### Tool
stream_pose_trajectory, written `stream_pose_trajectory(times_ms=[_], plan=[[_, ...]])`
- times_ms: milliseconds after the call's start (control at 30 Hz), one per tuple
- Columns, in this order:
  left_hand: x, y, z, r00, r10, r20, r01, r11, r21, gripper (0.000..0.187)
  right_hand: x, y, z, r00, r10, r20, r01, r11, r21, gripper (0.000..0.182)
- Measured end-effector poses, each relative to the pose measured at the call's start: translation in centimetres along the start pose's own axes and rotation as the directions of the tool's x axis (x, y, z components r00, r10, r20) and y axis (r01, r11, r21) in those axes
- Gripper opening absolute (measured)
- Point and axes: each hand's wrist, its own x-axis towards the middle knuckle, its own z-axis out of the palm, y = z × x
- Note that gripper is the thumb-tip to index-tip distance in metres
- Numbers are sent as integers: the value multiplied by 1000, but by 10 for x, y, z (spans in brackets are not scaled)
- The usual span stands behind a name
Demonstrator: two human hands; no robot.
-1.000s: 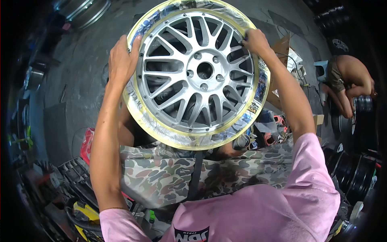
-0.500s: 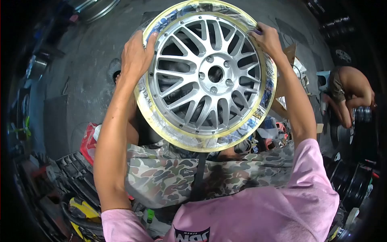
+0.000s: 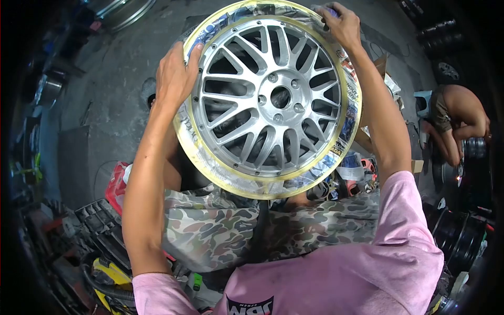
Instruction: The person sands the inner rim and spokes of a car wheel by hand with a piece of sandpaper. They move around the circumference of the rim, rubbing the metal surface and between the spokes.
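A silver multi-spoke alloy wheel [image 3: 252,113] is propped up in front of me, above my camouflage-clad lap. Yellow masking tape and printed paper [image 3: 210,165] cover its outer lip. My left hand [image 3: 177,73] is closed around the left edge of the lip, thumb on the front face and fingers behind. At the upper right of the lip, my right hand [image 3: 344,26] pinches a small purple-grey piece [image 3: 331,11] against or close to the masked band. What that piece is, I cannot make out, as the fingers partly cover it.
Another person [image 3: 462,113] crouches at the right beside dark wheels, near a small bright glint. Black rims [image 3: 454,236] stand at lower right. A red bag [image 3: 116,184], a black hose [image 3: 105,286] and tools lie on the left. Another rim [image 3: 123,13] sits at upper left.
My right hand has moved up and slightly left along the lip, from the wheel's right side to its upper right. My left hand keeps its hold; the wheel has barely shifted.
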Motion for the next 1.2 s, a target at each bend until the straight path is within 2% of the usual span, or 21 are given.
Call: stream_pose_trajectory(times_ms=[67,100,133,167,200,233,300,333,400,433,467,533,733,800,867,967,1033,1067,1133,1167,1200], plan=[[-1,4,0,1000,-12,9,12,1000,-13,51,-2,4,-4,977,190,97,-201,973,112,33],[1,5,-1,999,-31,10,31,999,-19,52,-8,-11,-12,894,352,279,-357,934,-32,39],[3,5,-2,999,-33,-1,33,999,-18,52,-23,-15,-8,911,344,227,-348,937,-24,39],[2,5,-2,999,-37,0,37,999,-6,52,-31,-25,-6,823,508,253,-537,842,55,36],[0,4,-2,999,-39,10,39,999,5,52,-38,-32,-2,695,656,294,-708,696,122,34],[0,4,-1,999,-46,16,46,999,-9,51,-45,-30,6,691,660,295,-712,691,123,34],[0,1,0,1000,-14,5,14,1000,-11,51,-56,-25,25,673,713,197,-737,619,272,23],[0,1,0,1000,12,-15,-12,1000,-16,51,-54,-31,32,675,712,196,-735,622,272,23],[-1,4,2,1000,5,-19,-5,1000,11,50,-53,-37,41,596,798,92,-764,528,371,21],[0,5,0,1000,-8,-27,9,999,45,50,-50,-35,48,589,802,105,-747,490,450,21],[1,4,-1,999,-9,-33,11,999,51,50,-47,-33,52,593,798,108,-743,491,455,21],[0,5,-1,999,-50,-4,50,999,19,49,-36,-51,51,589,782,204,-737,416,533,21],[-1,3,2,999,-7,-40,6,1000,-22,47,-27,-58,50,509,821,260,-808,351,473,18],[-1,3,-1,998,-55,8,55,999,-2,47,-12,-73,58,505,751,425,-821,267,504,17],[-1,5,-3,997,-79,27,79,997,9,48,1,-103,68,557,714,425,-811,355,466,15],[-1,-3,5,998,-12,-69,11,1000,-9,48,8,-137,80,577,632,517,-815,404,416,16],[0,-4,4,998,-27,-64,26,1000,-13,47,6,-155,89,600,594,537,-800,453,393,20],[0,-3,4,998,-30,-51,29,999,-21,47,2,-162,90,590,586,555,-799,522,299,22],[0,-2,3,998,-45,-51,44,999,-21,46,-10,-187,90,634,514,578,-748,598,289,23],[0,-3,3,997,-35,-65,33,999,-21,46,-20,-193,100,727,508,462,-667,682,300,24],[0,-5,5,997,-25,-76,23,999,-22,46,-24,-219,80,729,484,484,-664,672,327,24]])
